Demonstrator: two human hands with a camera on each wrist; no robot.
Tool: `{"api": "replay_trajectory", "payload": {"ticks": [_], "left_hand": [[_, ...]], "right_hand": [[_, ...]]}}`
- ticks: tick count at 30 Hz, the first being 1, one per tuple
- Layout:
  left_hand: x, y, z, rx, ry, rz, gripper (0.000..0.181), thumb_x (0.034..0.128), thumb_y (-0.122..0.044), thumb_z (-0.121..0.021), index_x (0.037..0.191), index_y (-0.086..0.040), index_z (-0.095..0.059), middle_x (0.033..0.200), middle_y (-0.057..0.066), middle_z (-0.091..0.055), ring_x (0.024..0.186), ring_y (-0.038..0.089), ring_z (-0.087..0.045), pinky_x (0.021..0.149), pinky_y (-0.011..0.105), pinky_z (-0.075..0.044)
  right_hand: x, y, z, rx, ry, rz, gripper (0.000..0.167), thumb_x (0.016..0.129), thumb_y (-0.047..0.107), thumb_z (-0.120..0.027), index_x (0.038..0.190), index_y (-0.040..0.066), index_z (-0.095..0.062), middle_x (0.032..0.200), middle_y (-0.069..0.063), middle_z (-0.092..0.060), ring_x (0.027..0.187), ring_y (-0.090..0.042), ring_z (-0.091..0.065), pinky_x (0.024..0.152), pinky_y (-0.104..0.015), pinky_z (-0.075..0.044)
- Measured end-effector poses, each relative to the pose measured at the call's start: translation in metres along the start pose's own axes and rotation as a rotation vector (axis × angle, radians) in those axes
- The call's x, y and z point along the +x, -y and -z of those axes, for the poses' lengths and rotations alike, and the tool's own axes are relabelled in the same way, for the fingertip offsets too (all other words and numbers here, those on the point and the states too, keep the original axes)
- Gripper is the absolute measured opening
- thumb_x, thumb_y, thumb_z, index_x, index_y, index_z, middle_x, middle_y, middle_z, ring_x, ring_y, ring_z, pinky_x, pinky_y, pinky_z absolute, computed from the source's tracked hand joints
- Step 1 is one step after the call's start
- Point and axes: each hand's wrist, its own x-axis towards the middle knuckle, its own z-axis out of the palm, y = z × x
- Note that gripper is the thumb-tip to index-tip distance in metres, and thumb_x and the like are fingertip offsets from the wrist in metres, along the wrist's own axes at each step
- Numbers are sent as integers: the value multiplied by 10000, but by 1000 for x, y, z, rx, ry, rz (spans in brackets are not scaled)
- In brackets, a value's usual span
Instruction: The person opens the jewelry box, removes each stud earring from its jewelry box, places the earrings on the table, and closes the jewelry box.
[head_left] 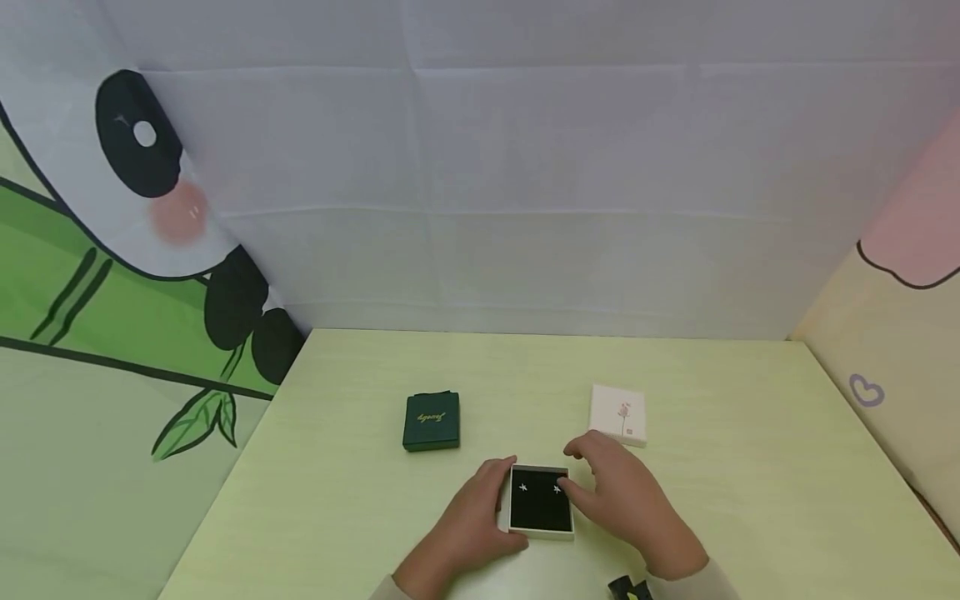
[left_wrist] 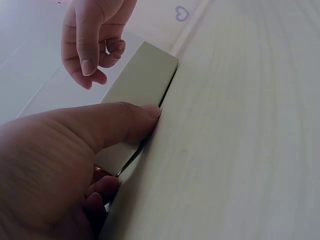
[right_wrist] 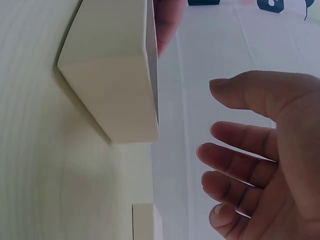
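A small white jewelry box point(head_left: 542, 534) sits uncovered on the table, lined with a black insert point(head_left: 540, 510). Two silvery star-shaped earrings point(head_left: 523, 487) show near the insert's far edge, one on each side. My left hand point(head_left: 480, 521) grips the box from its left, thumb at the near side and fingers at the far side; the left wrist view shows the thumb point(left_wrist: 132, 120) against the box wall point(left_wrist: 145, 70). Over the box's right side hovers my right hand point(head_left: 622, 492), fingers loosely bent and holding nothing. In the right wrist view its fingers point(right_wrist: 240, 150) are apart from the box point(right_wrist: 112, 95).
A white lid or box with a printed flower point(head_left: 617, 412) lies beyond my right hand. At the back left stands a dark green box point(head_left: 431, 421) with gold lettering. A black object point(head_left: 628, 588) shows by my right wrist. Printed cloth walls rise behind and beside the table point(head_left: 315, 467).
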Motion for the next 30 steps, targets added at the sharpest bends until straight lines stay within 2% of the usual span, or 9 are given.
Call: {"api": "replay_trajectory", "payload": {"ticks": [6, 16, 22, 30], "left_hand": [[2, 1, -1, 4, 5, 1, 1041, 684, -290, -939, 1557, -121, -397, 1461, -17, -493, 1228, 163, -529, 1050, 428, -463], [5, 0, -2, 10, -12, -5, 1038, 681, -285, -940, 1550, -100, -403, 1456, -15, -496, 1222, 163, -532, 1054, 413, -460], [8, -1, -4, 17, -11, -1, 1041, 687, -294, -939, 1555, -107, -396, 1462, -16, -490, 1235, 162, -525, 1061, 417, -456], [12, -2, -6, 24, -33, -27, 1037, 685, -263, -931, 1553, -83, -393, 1452, -5, -495, 1251, 173, -527, 1071, 419, -446]], "right_hand": [[1, 2, -5, -18, -16, 71, 317, 856, 234, -830, 1123, 125, -697, 1073, 44, -654, 946, -160, -617, 831, -361, -531], [2, -2, -12, -36, 19, 98, 271, 846, 256, -837, 1059, 169, -694, 1025, 91, -646, 899, -87, -580, 813, -344, -533], [4, -5, -12, -54, 30, 132, 293, 834, 236, -840, 1087, 164, -712, 1019, 91, -653, 910, -76, -587, 818, -345, -543], [7, -11, -12, -86, 53, 156, 305, 827, 219, -836, 1105, 174, -721, 1009, 110, -639, 913, -64, -570, 811, -335, -543]]}}
